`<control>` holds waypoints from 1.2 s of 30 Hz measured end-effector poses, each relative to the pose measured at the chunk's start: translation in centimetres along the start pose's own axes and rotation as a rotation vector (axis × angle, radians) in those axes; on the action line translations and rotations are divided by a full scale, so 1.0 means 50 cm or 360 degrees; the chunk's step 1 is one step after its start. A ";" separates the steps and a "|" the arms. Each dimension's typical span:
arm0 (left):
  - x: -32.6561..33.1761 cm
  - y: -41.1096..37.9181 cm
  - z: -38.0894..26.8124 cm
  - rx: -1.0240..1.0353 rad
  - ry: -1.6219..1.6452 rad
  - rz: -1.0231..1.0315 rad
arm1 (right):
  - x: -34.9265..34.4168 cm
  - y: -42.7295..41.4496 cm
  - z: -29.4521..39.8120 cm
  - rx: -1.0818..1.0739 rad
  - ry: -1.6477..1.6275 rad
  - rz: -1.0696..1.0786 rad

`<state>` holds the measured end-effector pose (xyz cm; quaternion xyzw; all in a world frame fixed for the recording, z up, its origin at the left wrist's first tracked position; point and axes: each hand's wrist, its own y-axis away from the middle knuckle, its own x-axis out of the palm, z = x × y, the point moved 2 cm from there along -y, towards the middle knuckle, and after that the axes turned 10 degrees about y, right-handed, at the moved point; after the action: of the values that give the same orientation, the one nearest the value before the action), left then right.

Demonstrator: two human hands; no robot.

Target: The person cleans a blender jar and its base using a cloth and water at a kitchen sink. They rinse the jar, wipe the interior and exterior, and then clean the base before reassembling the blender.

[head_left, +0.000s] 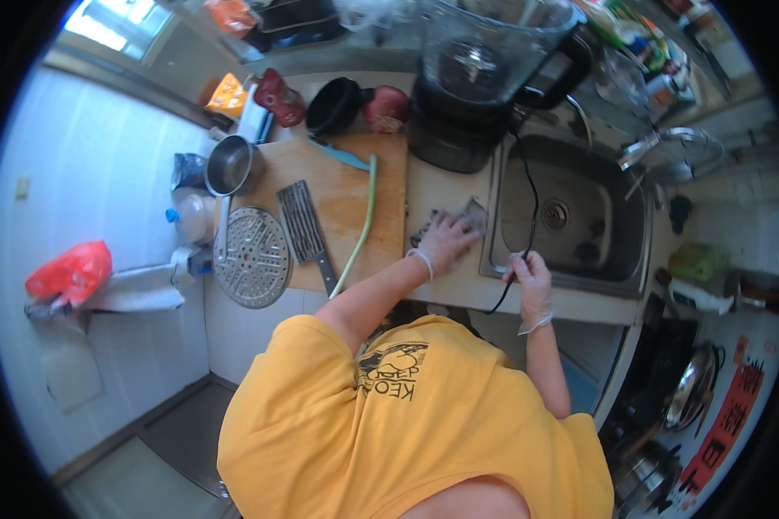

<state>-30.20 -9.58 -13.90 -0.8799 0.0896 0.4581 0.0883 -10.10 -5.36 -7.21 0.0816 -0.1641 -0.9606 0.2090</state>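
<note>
My left hand (451, 241), in a clear glove, presses a grey patterned cloth (475, 211) onto the pale countertop (438, 189) between the cutting board and the sink. This hand is blurred, and it covers much of the cloth. A black power cord (533, 194) is held in my gloved right hand (530, 277) at the sink's front left corner. The cord runs up over the sink toward a large blender (457, 139) with a clear jug, and its lower part hangs past the counter's front edge.
On the wooden cutting board (344, 194) lie a cleaver (302, 220), a green onion stalk (367, 224) and a blue-handled peeler or knife (341, 154). A small saucepan (230, 165) and a perforated steamer plate (253, 259) sit left. The steel sink (597, 214) is at right.
</note>
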 end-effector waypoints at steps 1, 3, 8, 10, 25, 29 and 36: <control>-0.015 0.005 -0.002 0.0111 -0.0005 0.0077 | 0.019 -0.010 0.001 -0.0034 0.0029 0.0047; -0.074 0.012 0.017 -0.0033 0.0341 -0.0114 | 0.056 -0.037 -0.007 0.0002 0.0083 0.0234; -0.326 0.027 0.166 -0.0271 -0.0117 -0.1474 | 0.100 -0.105 -0.052 -0.0315 0.1928 0.0736; -0.364 0.022 0.274 -0.0801 -0.0555 -0.1271 | 0.098 -0.099 -0.070 -0.0271 0.2161 0.0857; -0.590 0.133 0.017 -0.0241 0.1504 -0.1969 | 0.021 0.002 0.269 -0.0731 0.1347 0.0421; -0.609 0.140 -0.129 0.0572 0.2433 -0.1554 | 0.045 0.007 0.345 -0.1071 0.0795 0.0515; -0.561 0.017 -0.261 0.0543 0.3015 -0.1214 | 0.095 -0.011 0.459 -0.1386 -0.0673 0.0698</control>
<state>-35.90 -11.35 16.49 -0.8254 -0.0987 -0.4992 0.2444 -19.75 -0.49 13.59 -0.2444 0.1981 -0.8691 0.3818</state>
